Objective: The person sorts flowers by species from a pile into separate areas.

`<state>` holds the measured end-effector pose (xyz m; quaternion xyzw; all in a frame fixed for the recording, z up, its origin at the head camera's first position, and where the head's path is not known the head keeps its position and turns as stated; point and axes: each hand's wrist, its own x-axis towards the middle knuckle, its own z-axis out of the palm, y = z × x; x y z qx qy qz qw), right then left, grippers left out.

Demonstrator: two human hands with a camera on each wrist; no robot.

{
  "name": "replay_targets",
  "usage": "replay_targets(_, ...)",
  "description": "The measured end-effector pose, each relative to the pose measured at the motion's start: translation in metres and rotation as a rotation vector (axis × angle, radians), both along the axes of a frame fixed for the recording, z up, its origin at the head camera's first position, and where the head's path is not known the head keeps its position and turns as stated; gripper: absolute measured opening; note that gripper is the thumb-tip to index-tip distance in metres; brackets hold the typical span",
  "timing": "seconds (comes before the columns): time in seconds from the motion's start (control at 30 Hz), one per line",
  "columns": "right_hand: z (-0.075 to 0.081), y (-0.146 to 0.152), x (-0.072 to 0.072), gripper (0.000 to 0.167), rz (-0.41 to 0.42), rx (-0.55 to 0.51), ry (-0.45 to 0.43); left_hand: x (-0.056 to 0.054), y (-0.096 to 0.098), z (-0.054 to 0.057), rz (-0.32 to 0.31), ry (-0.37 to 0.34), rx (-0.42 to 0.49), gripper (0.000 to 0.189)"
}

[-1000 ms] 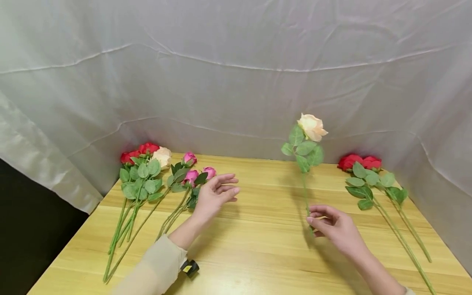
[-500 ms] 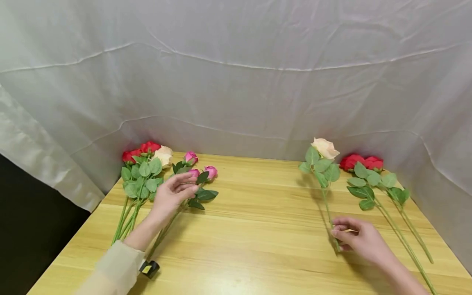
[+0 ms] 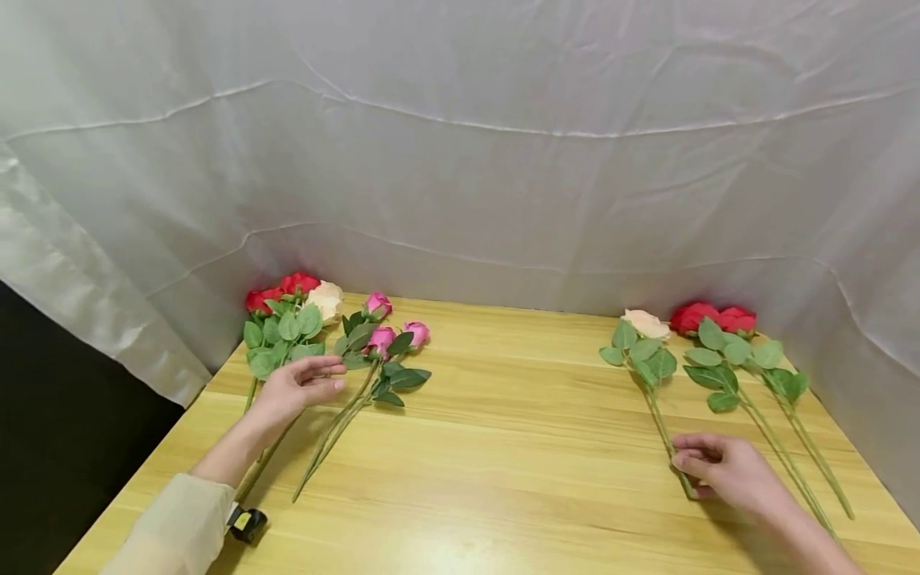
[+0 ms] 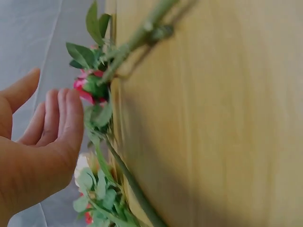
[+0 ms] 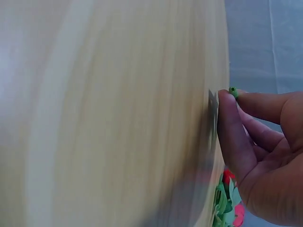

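Observation:
In the head view my right hand (image 3: 729, 473) pinches the lower stem of a pale peach rose (image 3: 645, 324), whose bloom and leaves are low over the table's right side. The right wrist view shows the green stem end (image 5: 233, 91) between thumb and finger. My left hand (image 3: 298, 391), fingers loosely extended and holding nothing, hovers over the stems of the left flowers. Near it are pink roses (image 3: 382, 341) on the table, and a bunch with red roses (image 3: 299, 283) and another peach rose (image 3: 327, 300). The left hand hides part of that bunch's stems.
Two red roses (image 3: 736, 319) lie at the far right with stems pointing toward the front. The wooden table (image 3: 489, 447) meets a grey cloth backdrop (image 3: 460, 176). A small black device (image 3: 247, 525) is on the left wrist.
My right hand has moved right and toward me, lowering the peach rose beside the red ones. My left hand has moved left from beside the pink roses toward the left bunch.

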<state>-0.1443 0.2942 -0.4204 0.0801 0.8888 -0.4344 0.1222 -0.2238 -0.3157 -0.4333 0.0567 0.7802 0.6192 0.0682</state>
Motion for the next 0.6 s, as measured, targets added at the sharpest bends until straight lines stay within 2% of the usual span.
replay_targets(0.13, -0.001, 0.003, -0.001, 0.038, -0.002, 0.016, -0.012, -0.001, -0.005, -0.007, -0.067, -0.065, -0.027, 0.063)
replay_targets(0.27, -0.002, 0.004, -0.003, 0.038, 0.006, 0.031, -0.011, 0.0, -0.008, -0.012, -0.121, -0.099, -0.07, 0.06)
replay_targets(0.6, -0.002, 0.006, -0.005, 0.038, 0.031, 0.043, 0.003, 0.001, -0.011, -0.016, -0.19, -0.137, -0.101, 0.061)
